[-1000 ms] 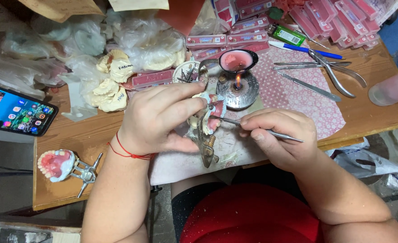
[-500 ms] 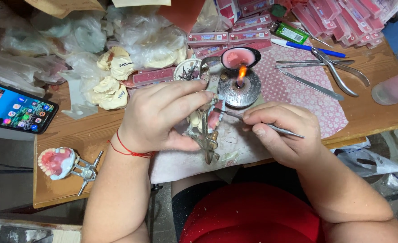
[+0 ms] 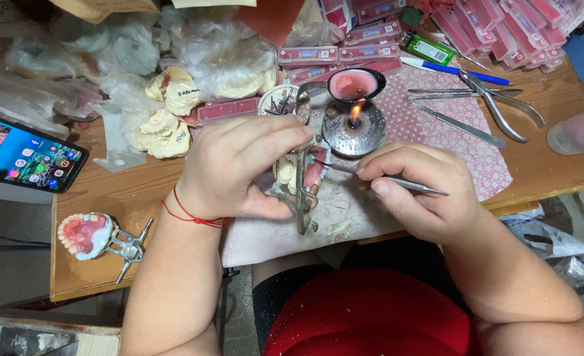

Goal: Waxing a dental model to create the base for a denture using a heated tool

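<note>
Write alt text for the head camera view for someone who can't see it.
A person's left hand grips a metal dental articulator with a denture model, while the right hand touches a thin metal tool to it. A small lit burner, pliers and a phone lie on the cluttered wooden table.

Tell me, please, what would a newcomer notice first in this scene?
Probably the small lit burner at the table's centre, its flame just beyond both hands. The left hand grips a metal articulator with denture models, while the right hand holds a thin metal instrument to it.
</note>
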